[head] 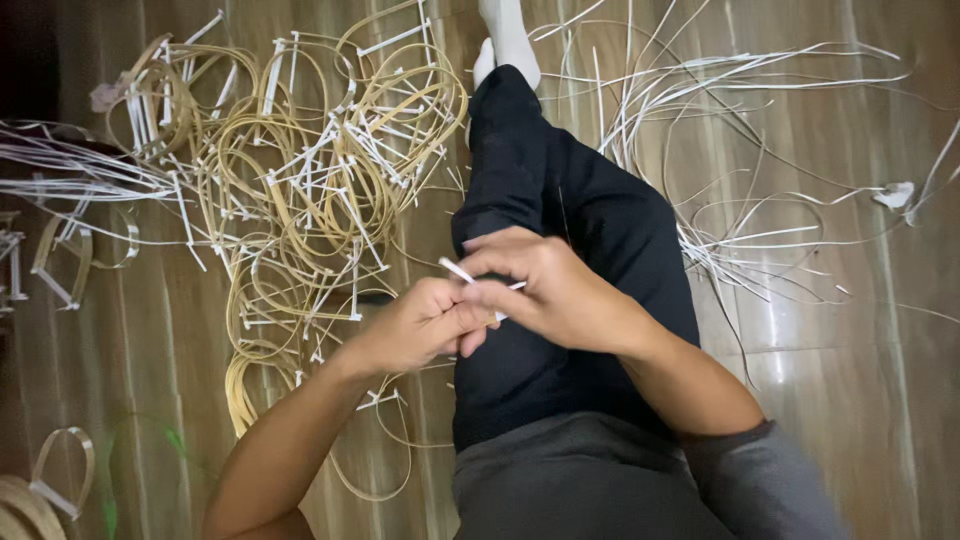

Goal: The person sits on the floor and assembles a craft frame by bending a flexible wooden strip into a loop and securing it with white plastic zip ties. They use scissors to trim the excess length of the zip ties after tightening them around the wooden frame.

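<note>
Over the wooden floor (150,330), we pinch a white strip (458,271) between both hands, left hand (425,325) and right hand (550,290) touching, its length running left-far to right-near.

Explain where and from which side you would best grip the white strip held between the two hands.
Probably the free end of the white strip, poking up-left past the left hand. Pinch its flat faces, coming from the upper left; the right hand covers the rest.

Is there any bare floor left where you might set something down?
Yes: the lower right floor, below the loose white strips, and a strip at lower left beside the left hand's forearm. The pile of tan hoops crowds the upper left.
</note>
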